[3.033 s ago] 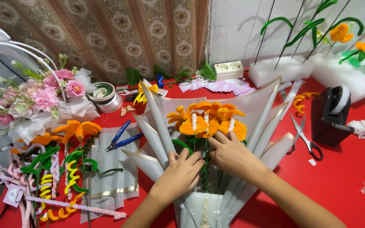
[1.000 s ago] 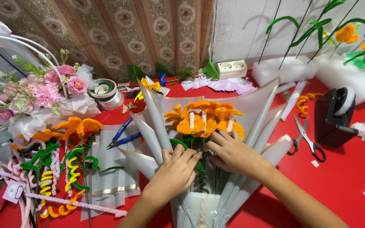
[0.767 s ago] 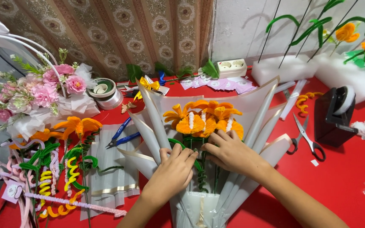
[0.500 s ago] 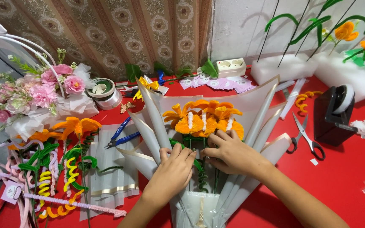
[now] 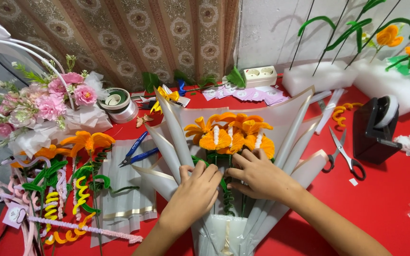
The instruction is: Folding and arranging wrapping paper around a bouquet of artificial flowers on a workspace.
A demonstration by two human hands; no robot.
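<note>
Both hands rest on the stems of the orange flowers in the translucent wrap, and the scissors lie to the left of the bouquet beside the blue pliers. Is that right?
Not quite. The head view shows the scissors to the right of the bouquet, beside the black tape dispenser, not by the blue pliers. The rest holds: left hand and right hand rest on the stems of the orange flowers in the translucent wrap.

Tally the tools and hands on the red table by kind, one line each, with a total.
Hands: 2, left and right, both on the bouquet
Scissors: 1
Pliers: 1
Tape dispenser: 1
Ribbon spool: 1
Power strip: 1
Foam blocks: 2
Total: 9
</note>
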